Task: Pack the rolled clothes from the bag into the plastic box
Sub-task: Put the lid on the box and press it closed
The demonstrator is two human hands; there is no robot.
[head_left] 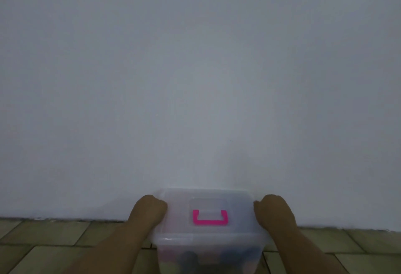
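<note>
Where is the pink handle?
In the head view, low and centred: the pink handle lies on the lid of the plastic box, between the left hand and right hand.

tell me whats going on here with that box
A person's left grip and right grip hold the plastic box by its two sides, in front of a white wall over the tiled floor. Its lid with the pink handle is on, and dark rolled clothes show through the front. No bag is in view.

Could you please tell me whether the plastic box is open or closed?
Closed: the clear lid with pink handle sits flat on the plastic box; left hand and right hand grip its sides.
</note>
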